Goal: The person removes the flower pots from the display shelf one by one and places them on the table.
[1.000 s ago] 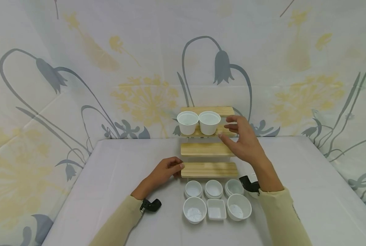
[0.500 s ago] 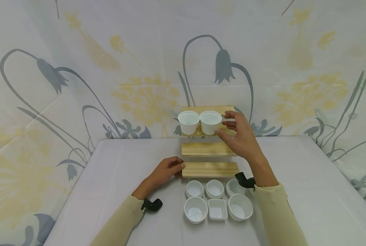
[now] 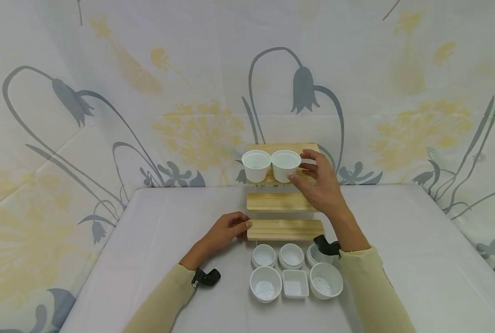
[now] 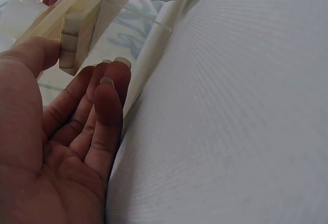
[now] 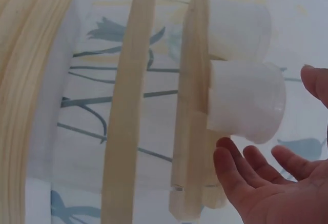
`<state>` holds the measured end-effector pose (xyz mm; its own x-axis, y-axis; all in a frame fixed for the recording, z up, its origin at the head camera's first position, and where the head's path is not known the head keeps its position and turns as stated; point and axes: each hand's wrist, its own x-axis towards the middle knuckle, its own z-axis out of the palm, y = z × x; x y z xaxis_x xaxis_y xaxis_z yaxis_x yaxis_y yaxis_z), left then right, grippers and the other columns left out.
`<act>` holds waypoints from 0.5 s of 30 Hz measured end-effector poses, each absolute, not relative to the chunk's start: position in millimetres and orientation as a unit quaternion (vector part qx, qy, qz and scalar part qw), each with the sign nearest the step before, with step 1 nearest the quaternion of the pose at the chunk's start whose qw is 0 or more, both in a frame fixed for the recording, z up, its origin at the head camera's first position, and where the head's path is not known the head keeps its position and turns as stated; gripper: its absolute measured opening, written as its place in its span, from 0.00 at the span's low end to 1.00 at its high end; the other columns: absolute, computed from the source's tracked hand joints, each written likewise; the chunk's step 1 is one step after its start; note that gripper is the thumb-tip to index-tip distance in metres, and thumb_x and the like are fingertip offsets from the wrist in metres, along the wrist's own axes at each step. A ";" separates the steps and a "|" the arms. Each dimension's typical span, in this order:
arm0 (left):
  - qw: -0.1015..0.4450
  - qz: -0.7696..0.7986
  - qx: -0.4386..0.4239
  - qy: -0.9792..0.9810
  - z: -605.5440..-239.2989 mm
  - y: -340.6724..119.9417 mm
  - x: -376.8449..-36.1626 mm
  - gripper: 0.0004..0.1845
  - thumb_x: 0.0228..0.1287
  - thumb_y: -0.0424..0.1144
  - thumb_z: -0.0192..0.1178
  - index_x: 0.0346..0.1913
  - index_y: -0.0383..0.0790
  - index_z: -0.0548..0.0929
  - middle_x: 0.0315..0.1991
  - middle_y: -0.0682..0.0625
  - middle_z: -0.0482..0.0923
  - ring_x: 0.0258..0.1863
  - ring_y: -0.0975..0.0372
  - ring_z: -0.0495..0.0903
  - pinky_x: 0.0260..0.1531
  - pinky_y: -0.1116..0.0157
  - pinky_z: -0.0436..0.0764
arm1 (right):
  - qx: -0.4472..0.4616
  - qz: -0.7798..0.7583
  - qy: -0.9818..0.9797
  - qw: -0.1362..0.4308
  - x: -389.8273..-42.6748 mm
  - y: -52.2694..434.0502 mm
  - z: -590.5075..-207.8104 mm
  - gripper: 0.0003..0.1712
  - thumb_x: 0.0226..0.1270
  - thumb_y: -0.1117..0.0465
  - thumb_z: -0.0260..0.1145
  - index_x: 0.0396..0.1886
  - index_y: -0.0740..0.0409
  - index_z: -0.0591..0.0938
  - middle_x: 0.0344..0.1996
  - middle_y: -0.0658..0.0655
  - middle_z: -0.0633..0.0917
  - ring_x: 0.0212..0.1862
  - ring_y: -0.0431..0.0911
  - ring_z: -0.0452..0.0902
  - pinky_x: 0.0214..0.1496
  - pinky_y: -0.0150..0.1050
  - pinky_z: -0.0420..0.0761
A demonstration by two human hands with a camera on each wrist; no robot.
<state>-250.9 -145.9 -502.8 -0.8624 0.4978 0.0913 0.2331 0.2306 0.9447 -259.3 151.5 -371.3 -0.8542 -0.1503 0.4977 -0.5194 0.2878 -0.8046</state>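
Note:
A tiered wooden stand (image 3: 285,229) rises in the middle of the table. My left hand (image 3: 226,229) holds the left end of its lowest board; in the left wrist view the thumb lies against the board end (image 4: 75,42), with the fingers curved below it. Two white cups (image 3: 256,165) stand side by side on an upper board. Around the right side of the right-hand cup (image 3: 286,165) is my right hand (image 3: 320,182), thumb at its front and fingers behind. In the right wrist view the fingertips are by that cup (image 5: 246,101), while the thumb stands apart from it.
Several white bowls stand in two rows before the stand, among them a square dish (image 3: 295,283) and a round bowl (image 3: 326,280). A white cloth (image 3: 189,203) covers the table. Behind hangs a flower-patterned cloth (image 3: 214,69).
My right hand has moved left, from beside the right-hand cup up to its side. My left hand has stayed at the lowest board. The cups keep their places.

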 end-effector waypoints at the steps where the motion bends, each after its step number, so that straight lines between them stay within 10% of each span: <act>1: 0.116 0.573 0.235 0.776 -502.8 -145.8 -251.0 0.13 0.81 0.39 0.58 0.53 0.31 0.84 0.33 0.47 0.86 0.33 0.57 0.84 0.36 0.64 0.84 | 0.212 0.562 -0.783 0.164 -259.7 150.6 -372.1 0.40 0.72 0.66 0.73 0.76 0.71 0.64 0.71 0.68 0.69 0.68 0.65 0.75 0.74 0.58 0.72; 15: 0.117 0.570 0.232 0.780 -499.6 -144.5 -248.5 0.13 0.81 0.40 0.59 0.53 0.32 0.85 0.33 0.48 0.87 0.34 0.56 0.84 0.37 0.63 0.83 | 0.180 0.565 -0.789 0.162 -266.2 141.5 -383.6 0.42 0.71 0.64 0.75 0.78 0.66 0.64 0.71 0.66 0.73 0.70 0.63 0.75 0.75 0.55 0.72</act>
